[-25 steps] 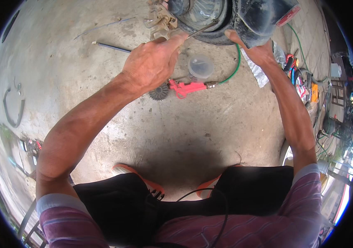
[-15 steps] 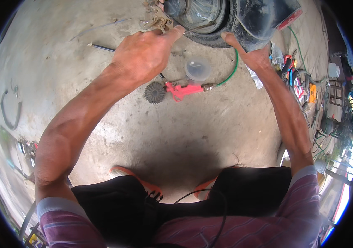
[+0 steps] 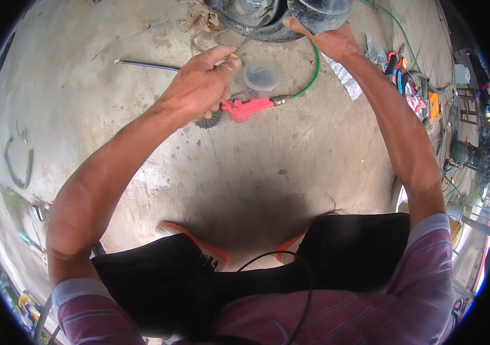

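Note:
My left hand (image 3: 202,86) is closed around a thin metal rod (image 3: 251,37), which points up and away toward a dusty round housing with a black rim (image 3: 276,33) at the top edge. Dark, rounded and dusty, a black part (image 3: 319,14) beside that housing is held by my right hand (image 3: 334,43), whose thumb lies at its near left edge. Just right of my left hand lie a pinkish-red air blow gun (image 3: 248,109) and a translucent plastic tub (image 3: 262,76). Below my left hand, a dark ridged disc (image 3: 209,122) is partly covered. The housing's upper part is cut off.
A green hose (image 3: 312,77) runs from the blow gun. Beige, crumpled-looking pieces (image 3: 202,20) lie by the housing. A black tube with a brass tip (image 3: 147,65) rests on the concrete floor (image 3: 245,167). Silver foil (image 3: 344,77) and cluttered tools lie at the right.
My left hand has come nearer with the rod, away from the housing, and now covers part of the ridged disc. The view has shifted, so the housing and black part sit higher.

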`<state>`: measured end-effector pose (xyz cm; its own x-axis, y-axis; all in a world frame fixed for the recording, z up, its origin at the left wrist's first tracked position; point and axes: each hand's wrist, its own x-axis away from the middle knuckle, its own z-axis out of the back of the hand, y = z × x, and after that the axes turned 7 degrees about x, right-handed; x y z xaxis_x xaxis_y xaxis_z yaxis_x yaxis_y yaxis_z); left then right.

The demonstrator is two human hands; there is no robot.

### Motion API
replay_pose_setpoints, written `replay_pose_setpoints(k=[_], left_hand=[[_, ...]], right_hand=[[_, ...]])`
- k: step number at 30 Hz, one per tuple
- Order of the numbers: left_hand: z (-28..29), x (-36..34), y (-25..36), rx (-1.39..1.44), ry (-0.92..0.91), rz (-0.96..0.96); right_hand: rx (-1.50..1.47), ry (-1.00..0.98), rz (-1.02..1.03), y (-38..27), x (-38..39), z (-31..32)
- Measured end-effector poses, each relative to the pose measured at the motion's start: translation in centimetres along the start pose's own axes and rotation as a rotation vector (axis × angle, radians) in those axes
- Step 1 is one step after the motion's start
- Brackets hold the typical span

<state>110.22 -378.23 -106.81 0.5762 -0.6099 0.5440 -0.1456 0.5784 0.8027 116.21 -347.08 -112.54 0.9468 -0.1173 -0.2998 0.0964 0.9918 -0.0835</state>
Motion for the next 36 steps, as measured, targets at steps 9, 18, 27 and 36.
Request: replay_pose_setpoints(k=[9, 18, 27, 36], left_hand=[[-8.8, -0.6, -2.6, 0.783, -0.119, 0.003], [-13.5, -3.8, -3.1, 1.273, -0.232, -0.149], [-14.4, -3.5, -0.9, 1.427, -0.225, -0.070], [-8.2, -3.6, -0.8, 1.197, -0.356, 0.034]], right_hand=[[0.052, 0.046, 0.187, -0.2, -1.4, 0.9], [0.130, -0.031, 0.113, 0.3, -0.8, 1.5], [-0.014, -0.054, 0.036, 0.3, -0.5, 0.9], [-0.449, -0.357, -0.510, 5.6, -4.2, 1.6]])
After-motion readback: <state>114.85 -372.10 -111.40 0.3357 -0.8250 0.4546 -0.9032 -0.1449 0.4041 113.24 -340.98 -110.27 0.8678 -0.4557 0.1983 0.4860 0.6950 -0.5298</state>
